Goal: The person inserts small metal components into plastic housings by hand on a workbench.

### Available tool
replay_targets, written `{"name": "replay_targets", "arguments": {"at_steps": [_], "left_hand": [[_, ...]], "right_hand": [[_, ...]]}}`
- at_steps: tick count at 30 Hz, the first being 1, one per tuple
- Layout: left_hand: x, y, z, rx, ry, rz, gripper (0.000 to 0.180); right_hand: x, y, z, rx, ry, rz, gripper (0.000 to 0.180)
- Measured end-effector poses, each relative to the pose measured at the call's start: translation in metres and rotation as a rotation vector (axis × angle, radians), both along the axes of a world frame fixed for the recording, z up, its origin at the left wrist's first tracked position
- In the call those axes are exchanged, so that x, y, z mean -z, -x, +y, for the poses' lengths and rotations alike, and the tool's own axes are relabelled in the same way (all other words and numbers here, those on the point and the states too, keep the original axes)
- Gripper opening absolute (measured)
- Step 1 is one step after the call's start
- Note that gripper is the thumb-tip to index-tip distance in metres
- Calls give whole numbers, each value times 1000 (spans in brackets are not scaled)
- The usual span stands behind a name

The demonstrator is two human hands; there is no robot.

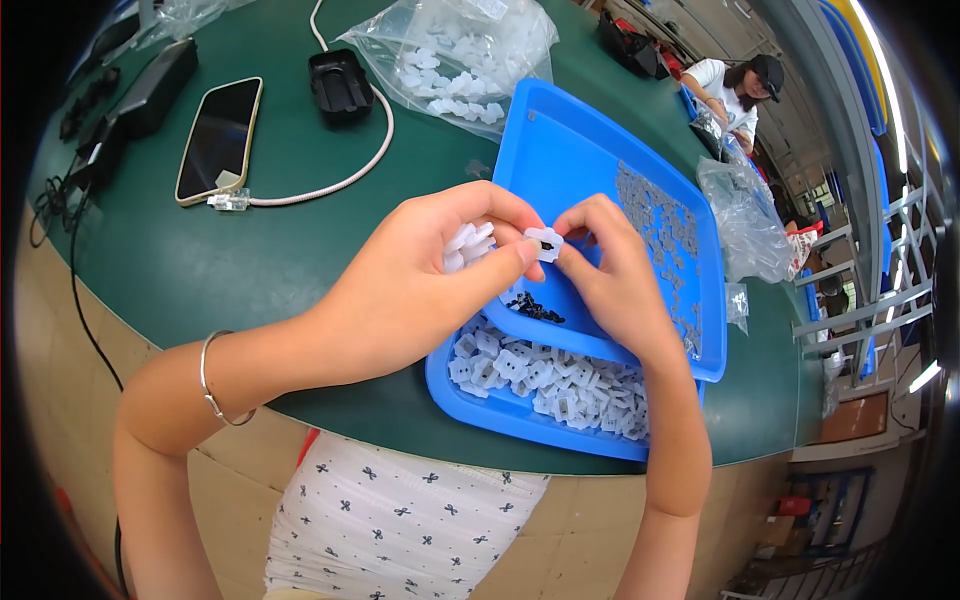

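Note:
Between the fingertips of both hands is a small white plastic part [544, 244] with a dark piece in its middle. My left hand [415, 265] pinches it from the left, thumb and forefinger closed. More white parts [468, 246] are tucked in that palm. From the right, the thumb and forefinger of my right hand [612, 265] close on the same part. Both hands are over a blue tray [535, 120], which holds small grey pieces [660, 215] and a little heap of black pieces [535, 308]. A lower blue tray [540, 428] is full of white plastic parts [560, 380].
On the green table [300, 250] lie a phone [220, 140] with a pale cable, a black holder [342, 85] and a black power adapter [155, 90]. A clear bag of white parts [455, 65] stands behind the trays. Another person [735, 90] sits at the far right.

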State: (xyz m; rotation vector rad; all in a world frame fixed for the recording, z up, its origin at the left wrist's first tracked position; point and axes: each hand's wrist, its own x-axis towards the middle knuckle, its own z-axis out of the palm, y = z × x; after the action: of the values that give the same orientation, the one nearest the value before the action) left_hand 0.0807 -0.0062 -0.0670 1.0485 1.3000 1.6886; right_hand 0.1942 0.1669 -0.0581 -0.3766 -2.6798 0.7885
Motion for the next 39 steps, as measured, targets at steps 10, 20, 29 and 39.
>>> {"name": "replay_targets", "arguments": {"at_steps": [10, 20, 29, 39], "left_hand": [[1, 2, 2, 6, -1, -35, 17], [-2, 0, -1, 26, 17, -38, 20], [-6, 3, -2, 136, 57, 93, 18], [0, 3, -3, 190, -109, 161, 13]], "right_hand": [[-31, -16, -15, -250, 719, 161, 12], [-30, -13, -20, -249, 556, 194, 19], [-28, -16, -13, -318, 446, 239, 15], [-31, -19, -17, -416, 457, 186, 13]]}}
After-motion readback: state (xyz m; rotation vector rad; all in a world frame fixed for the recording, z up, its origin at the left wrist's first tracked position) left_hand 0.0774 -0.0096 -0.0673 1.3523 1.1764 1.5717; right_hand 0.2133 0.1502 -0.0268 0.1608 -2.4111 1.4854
